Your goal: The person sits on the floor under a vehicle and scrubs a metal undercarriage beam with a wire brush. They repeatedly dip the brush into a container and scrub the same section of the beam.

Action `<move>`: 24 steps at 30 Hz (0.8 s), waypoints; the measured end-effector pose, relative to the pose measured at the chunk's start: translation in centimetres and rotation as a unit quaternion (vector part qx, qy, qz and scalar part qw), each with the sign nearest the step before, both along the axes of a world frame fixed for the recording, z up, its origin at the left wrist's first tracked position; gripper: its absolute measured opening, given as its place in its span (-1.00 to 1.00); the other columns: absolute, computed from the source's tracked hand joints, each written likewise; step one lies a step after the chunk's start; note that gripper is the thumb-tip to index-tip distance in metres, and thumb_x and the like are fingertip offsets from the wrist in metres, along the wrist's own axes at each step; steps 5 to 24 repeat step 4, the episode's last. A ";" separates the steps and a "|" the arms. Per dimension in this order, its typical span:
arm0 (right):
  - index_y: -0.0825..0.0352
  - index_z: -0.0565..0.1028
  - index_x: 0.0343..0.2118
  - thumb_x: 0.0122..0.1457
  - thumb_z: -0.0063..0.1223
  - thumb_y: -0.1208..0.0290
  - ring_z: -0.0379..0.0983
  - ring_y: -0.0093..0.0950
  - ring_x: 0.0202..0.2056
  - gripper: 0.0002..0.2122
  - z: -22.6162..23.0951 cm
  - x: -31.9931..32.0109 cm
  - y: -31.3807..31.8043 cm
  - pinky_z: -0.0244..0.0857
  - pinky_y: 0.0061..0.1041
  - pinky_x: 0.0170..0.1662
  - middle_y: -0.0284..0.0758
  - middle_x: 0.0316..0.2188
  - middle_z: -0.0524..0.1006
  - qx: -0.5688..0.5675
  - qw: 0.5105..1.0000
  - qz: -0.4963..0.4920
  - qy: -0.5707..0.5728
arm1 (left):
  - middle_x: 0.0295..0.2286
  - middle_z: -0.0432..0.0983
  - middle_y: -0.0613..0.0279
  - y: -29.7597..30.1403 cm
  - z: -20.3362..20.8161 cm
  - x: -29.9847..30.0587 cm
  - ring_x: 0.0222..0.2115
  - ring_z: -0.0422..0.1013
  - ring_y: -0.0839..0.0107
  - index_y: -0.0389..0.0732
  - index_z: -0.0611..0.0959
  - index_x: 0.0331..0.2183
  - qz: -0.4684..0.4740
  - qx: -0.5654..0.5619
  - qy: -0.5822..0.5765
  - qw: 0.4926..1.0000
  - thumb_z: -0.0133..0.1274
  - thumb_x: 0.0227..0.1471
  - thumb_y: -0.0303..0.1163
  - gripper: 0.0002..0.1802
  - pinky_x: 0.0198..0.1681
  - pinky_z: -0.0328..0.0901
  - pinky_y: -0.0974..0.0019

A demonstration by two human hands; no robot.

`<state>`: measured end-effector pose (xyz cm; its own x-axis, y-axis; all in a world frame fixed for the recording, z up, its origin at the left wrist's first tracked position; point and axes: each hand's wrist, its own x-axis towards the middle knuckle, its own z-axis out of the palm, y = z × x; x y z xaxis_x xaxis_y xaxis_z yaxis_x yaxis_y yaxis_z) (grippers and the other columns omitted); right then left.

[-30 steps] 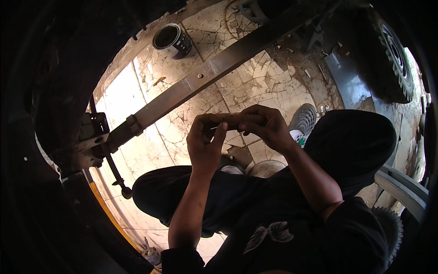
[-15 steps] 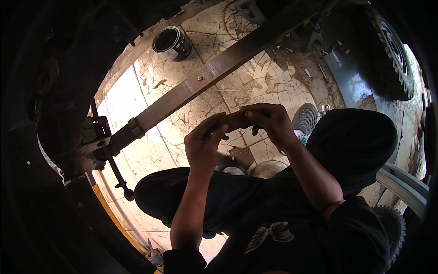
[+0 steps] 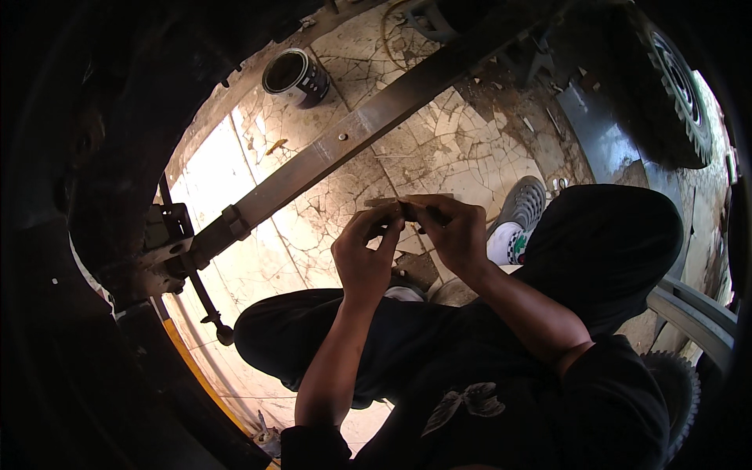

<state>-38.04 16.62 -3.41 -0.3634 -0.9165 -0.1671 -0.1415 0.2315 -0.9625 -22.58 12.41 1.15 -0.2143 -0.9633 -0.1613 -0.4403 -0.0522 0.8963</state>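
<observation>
In front of my knees, both hands come together at the fingertips around a thin, flat, brownish strip (image 3: 381,201). Its edge shows above the fingers; its material is too dark to make out. My left hand (image 3: 363,252) pinches it between thumb and fingers from the left. My right hand (image 3: 456,233) is closed on it from the right, fingers bent over toward the left hand. Just beyond them, a long metal beam (image 3: 313,160) with a small bolt runs diagonally, not touched by either hand.
An open paint can (image 3: 304,84) stands on the cracked tile floor (image 3: 454,145) past the beam. A dark vehicle part (image 3: 168,235) joins the beam at left. A large tyre (image 3: 677,102) is at the far right, near a grey seat frame (image 3: 693,313). My shoe (image 3: 525,205) is beyond my right hand.
Both hands have dropped slightly toward me and closed in on each other. The strip, earlier broad between them, now shows edge-on. My right foot shows more of its sock.
</observation>
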 end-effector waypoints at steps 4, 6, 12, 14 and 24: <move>0.24 0.73 -0.02 0.27 0.29 0.49 0.67 -0.58 -0.40 -0.77 -0.9 -0.1 0.4 0.51 -0.57 -0.29 -0.18 -0.34 0.76 -0.054 0.999 0.000 0.009 | -0.17 0.74 0.15 0.3 -0.8 -0.3 -0.20 0.68 0.38 -0.23 0.78 -0.03 -0.015 -0.005 -0.012 1.000 0.32 0.17 -0.50 -0.69 -0.06 0.53 0.36; 0.24 0.73 -0.02 0.27 0.29 0.49 0.67 -0.58 -0.40 -0.77 -0.9 -0.1 0.4 0.51 -0.57 -0.29 -0.18 -0.34 0.76 -0.054 0.999 0.000 0.009 | -0.17 0.74 0.15 0.3 -0.8 -0.3 -0.20 0.68 0.38 -0.23 0.78 -0.03 -0.015 -0.005 -0.012 1.000 0.32 0.17 -0.50 -0.69 -0.06 0.53 0.36; 0.24 0.73 -0.02 0.27 0.29 0.49 0.67 -0.58 -0.40 -0.77 -0.9 -0.1 0.4 0.51 -0.57 -0.29 -0.18 -0.34 0.76 -0.054 0.999 0.000 0.009 | -0.17 0.74 0.15 0.3 -0.8 -0.3 -0.20 0.68 0.38 -0.23 0.78 -0.03 -0.015 -0.005 -0.012 1.000 0.32 0.17 -0.50 -0.69 -0.06 0.53 0.36; 0.24 0.73 -0.02 0.27 0.29 0.49 0.67 -0.58 -0.40 -0.77 -0.9 -0.1 0.4 0.51 -0.57 -0.29 -0.18 -0.34 0.76 -0.054 0.999 0.000 0.009 | -0.17 0.74 0.15 0.3 -0.8 -0.3 -0.20 0.68 0.38 -0.23 0.78 -0.03 -0.015 -0.005 -0.012 1.000 0.32 0.17 -0.50 -0.69 -0.06 0.53 0.36; 0.24 0.73 -0.02 0.27 0.29 0.49 0.67 -0.58 -0.40 -0.77 -0.9 -0.1 0.4 0.51 -0.57 -0.29 -0.18 -0.34 0.76 -0.054 0.999 0.000 0.009 | -0.17 0.74 0.15 0.3 -0.8 -0.3 -0.20 0.68 0.38 -0.23 0.78 -0.03 -0.015 -0.005 -0.012 1.000 0.32 0.17 -0.50 -0.69 -0.06 0.53 0.36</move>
